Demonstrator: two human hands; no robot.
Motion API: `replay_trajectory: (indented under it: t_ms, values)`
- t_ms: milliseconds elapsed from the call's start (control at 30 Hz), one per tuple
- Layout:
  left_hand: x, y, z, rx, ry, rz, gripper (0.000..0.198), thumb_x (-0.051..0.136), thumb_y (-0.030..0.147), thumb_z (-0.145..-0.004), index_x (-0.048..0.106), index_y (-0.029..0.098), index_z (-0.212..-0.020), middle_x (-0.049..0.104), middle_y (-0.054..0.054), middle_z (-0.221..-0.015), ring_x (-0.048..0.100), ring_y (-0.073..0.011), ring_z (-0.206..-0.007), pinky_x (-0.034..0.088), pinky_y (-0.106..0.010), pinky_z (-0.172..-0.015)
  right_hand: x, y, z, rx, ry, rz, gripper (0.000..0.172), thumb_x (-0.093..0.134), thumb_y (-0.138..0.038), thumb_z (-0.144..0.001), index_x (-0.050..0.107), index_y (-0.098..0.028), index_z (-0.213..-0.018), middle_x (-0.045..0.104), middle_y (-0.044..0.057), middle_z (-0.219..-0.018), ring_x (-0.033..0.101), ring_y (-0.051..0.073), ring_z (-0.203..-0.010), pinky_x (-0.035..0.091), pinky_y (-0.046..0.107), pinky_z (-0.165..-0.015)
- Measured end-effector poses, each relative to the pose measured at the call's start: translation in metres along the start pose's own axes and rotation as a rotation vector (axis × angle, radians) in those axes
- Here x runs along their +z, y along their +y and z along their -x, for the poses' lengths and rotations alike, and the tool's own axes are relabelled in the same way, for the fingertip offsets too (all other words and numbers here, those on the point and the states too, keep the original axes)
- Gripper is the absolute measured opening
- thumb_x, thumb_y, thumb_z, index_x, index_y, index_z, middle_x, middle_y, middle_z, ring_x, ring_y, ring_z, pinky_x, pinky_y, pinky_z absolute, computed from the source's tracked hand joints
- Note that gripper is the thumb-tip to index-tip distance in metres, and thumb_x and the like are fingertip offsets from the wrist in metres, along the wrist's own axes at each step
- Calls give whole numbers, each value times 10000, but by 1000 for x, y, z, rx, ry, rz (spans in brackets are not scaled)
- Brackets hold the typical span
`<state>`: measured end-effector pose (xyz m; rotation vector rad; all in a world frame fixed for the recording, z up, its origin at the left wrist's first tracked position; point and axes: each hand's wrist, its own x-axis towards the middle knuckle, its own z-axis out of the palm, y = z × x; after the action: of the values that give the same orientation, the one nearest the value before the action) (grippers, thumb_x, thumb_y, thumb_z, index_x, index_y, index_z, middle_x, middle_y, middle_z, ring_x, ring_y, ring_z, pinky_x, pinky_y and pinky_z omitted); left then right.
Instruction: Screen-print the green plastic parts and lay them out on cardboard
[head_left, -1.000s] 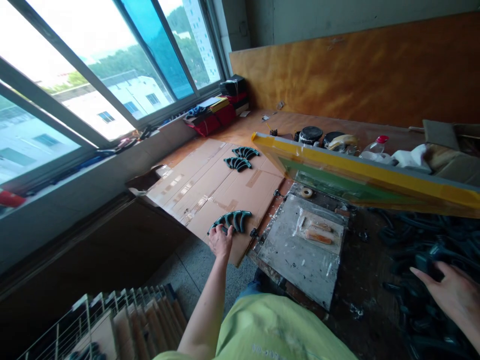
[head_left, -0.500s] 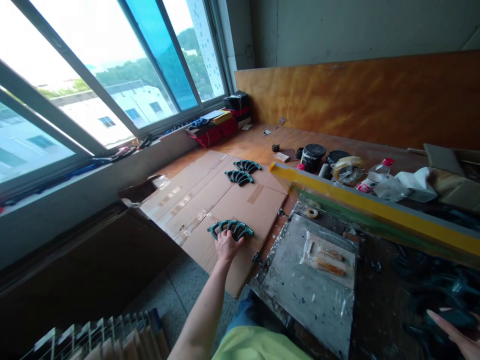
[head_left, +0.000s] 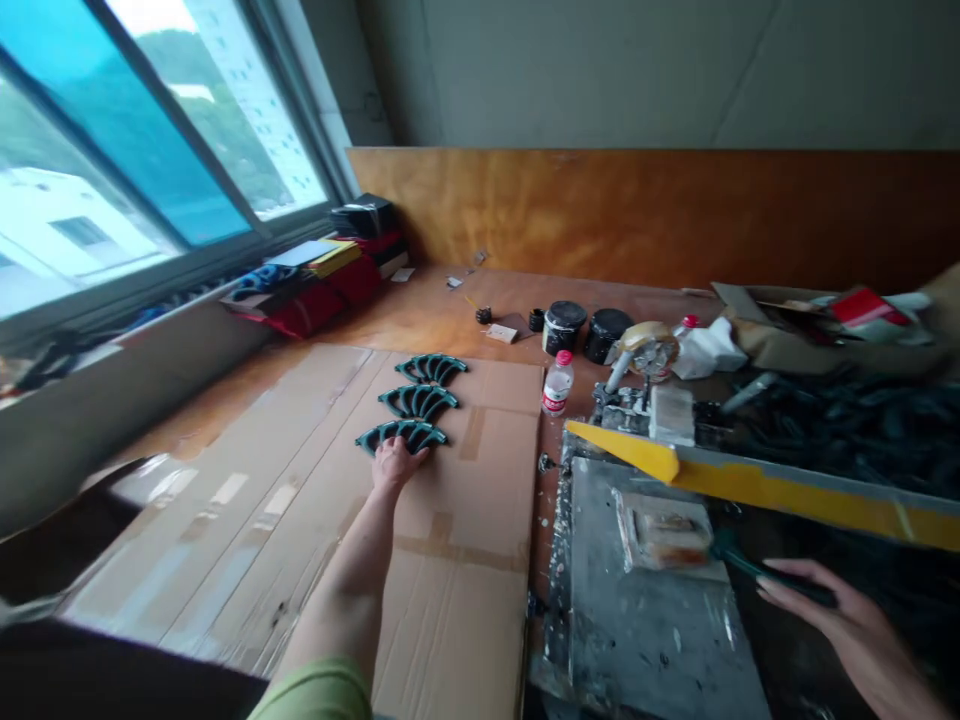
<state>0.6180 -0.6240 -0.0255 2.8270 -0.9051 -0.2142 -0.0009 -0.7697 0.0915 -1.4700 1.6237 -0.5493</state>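
Observation:
My left hand (head_left: 397, 464) is closed on the near edge of a dark green fan-shaped slatted part (head_left: 415, 432), which lies on a flat cardboard sheet (head_left: 465, 500). Beyond it sit two similar fan-shaped parts, a middle one (head_left: 420, 400) and a far one (head_left: 433, 368), forming a short row. At the right, my right hand (head_left: 825, 600) grips a dark green part (head_left: 784, 580) between thumb and fingers, above the dark work surface. Blur and the fingers hide much of that part's shape.
Beside the cardboard is a grey plate (head_left: 637, 610) with a plastic-wrapped pad (head_left: 664, 530) on it. A yellow-edged screen frame (head_left: 750, 478) spans the right side. Behind stand a bottle (head_left: 557, 385) and black tubs (head_left: 564, 325). Dark parts (head_left: 847, 420) are heaped at the right.
The view has swung right. My left hand has slid its fan-shaped part forward, close to the other two. My right hand has come inward with a dark green part.

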Motion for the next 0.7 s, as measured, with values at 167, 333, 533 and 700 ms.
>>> replay_trajectory:
  t_ms: [167,333,533,700]
  values:
    - [20,5,21,86,231,105,675,506,553,-822,473,118,-1337,301,-240,-1510,254,-407,-1398,323,-556,-1054,28,-21,-1,-189,-84,35,369,739,-476,-576,714,-201,-820,730,85,-942,655,302,-962,476,425,-922]
    - [28,43,85,126,258,341,519,491,497,-856,538,172,-1258,389,-182,-1475,358,-299,-1380,343,-446,-1093,51,-4,-30,-433,-300,135,238,701,-328,-700,735,-202,-899,721,49,-937,647,239,-910,481,383,-868]
    - [7,115,172,79,176,568,420,480,490,-875,572,220,-1184,481,-122,-1418,471,-263,-1293,415,-400,-1041,70,11,-47,-901,-285,422,233,617,-170,-831,740,-259,-1009,682,50,-971,587,215,-954,470,395,-893]
    - [-38,178,210,153,260,865,392,533,505,-854,617,204,-1091,621,-104,-1191,593,-210,-1099,496,-332,-926,76,11,-45,-1025,-206,544,279,568,-204,-888,694,-282,-1125,660,70,-1097,573,236,-1058,474,412,-921]
